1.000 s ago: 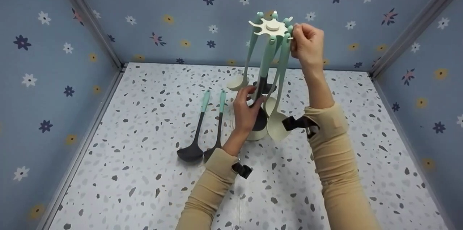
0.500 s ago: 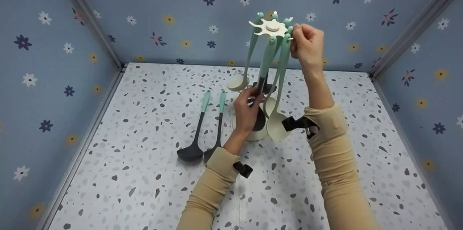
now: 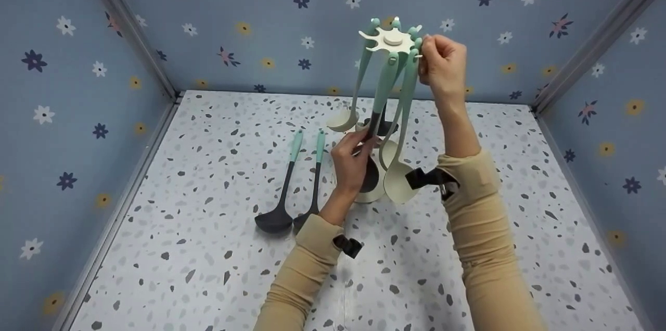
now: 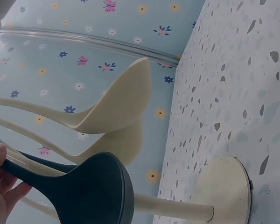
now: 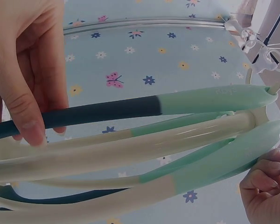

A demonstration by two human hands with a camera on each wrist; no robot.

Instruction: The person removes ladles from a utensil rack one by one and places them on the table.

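Note:
A white rotating utensil rack [image 3: 381, 39] holds several green-handled utensils by its top hooks. My left hand [image 3: 349, 162] pinches the dark shaft of a hanging spoon [image 3: 370, 177], just above its head. In the left wrist view this dark spoon [image 4: 91, 191] is close, in front of the rack's pole and round base [image 4: 221, 189]. Its green handle [image 5: 214, 99] still reaches a hook in the right wrist view. My right hand [image 3: 443, 63] has curled fingers at the rack's top right, gripping near a hook and handle end; the exact contact is hidden.
Left of the rack lie a dark ladle [image 3: 274, 220] and a second dark utensil [image 3: 316, 185], its head partly behind the left sleeve. Cream utensils, including a spoon [image 3: 399, 185] and a ladle [image 3: 341, 120], hang around the pole. Flowered walls enclose the speckled table [image 3: 208, 279].
My left hand has shifted slightly down and left, and the dark spoon's head has swung a little left with it. The right hand and rack have stayed in place.

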